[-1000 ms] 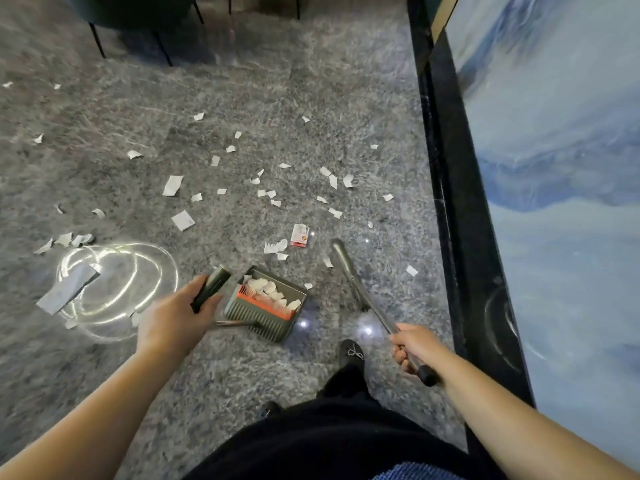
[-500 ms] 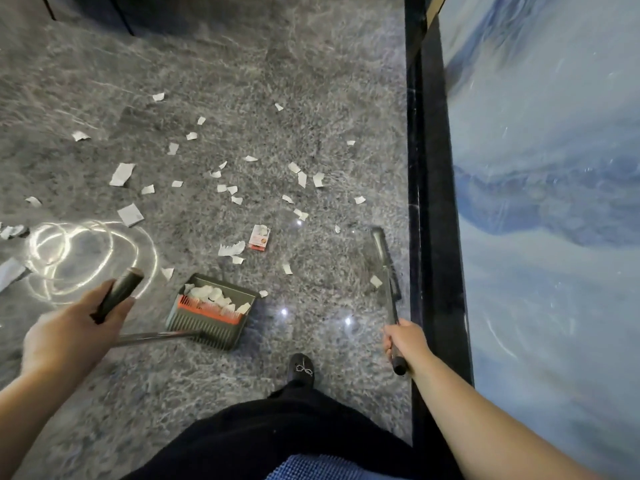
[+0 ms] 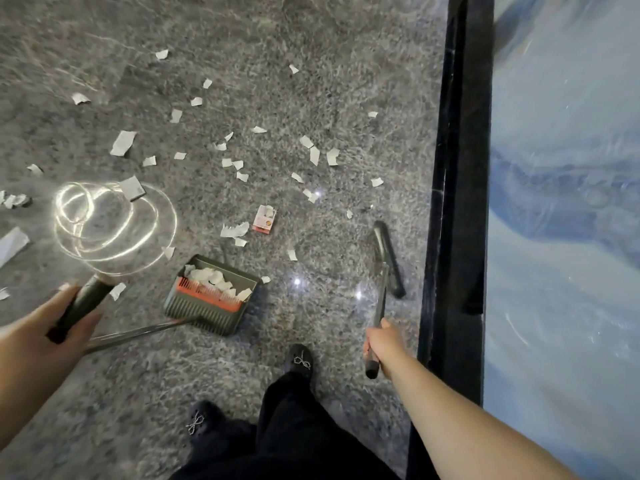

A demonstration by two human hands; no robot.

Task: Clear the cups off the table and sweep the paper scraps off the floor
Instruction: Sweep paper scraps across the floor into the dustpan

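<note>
A grey-green dustpan (image 3: 204, 308) with an orange comb sits on the grey stone floor and holds several white paper scraps (image 3: 213, 277). My left hand (image 3: 41, 336) grips the dark handle of its long metal pole at the lower left. My right hand (image 3: 381, 344) grips the pole of a broom (image 3: 386, 251) whose dark head rests on the floor near the black table edge. Many white paper scraps (image 3: 313, 155) and a small orange-and-white carton (image 3: 265, 220) lie scattered beyond the dustpan. No cups are in view.
A black-edged table (image 3: 457, 202) with a blue-white marbled top runs along the right side. My black-shod feet (image 3: 301, 360) stand just behind the dustpan. A bright ring of reflected light (image 3: 110, 223) shines on the floor at left.
The broom head has swung right, toward the table edge, away from the dustpan. My left hand has shifted left and lower in the frame, still on the dustpan handle.
</note>
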